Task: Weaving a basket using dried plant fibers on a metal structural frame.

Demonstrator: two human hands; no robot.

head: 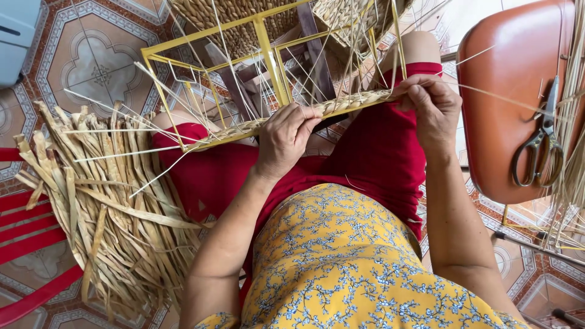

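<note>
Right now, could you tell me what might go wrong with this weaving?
1. Loose strand ends stick out around the yellow frame; they might snag or poke the left hand.
2. The braid could loosen if the right hand slips.
3. The scissors might slide off the orange seat.

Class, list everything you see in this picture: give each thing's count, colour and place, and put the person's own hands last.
Wire frame: one, yellow, on the lap, near bar wrapped in braided straw.
Dried straw strips: one bundle, tan, on the floor at left.
Scissors: one pair, metal, on the orange seat.
Seat: one, orange-brown, at right.
Woven basket: one, tan, beyond the frame.
Floor tiles: patterned, red and grey.
Left hand: on the braided bar.
Right hand: pinching the braid's right end.
</note>
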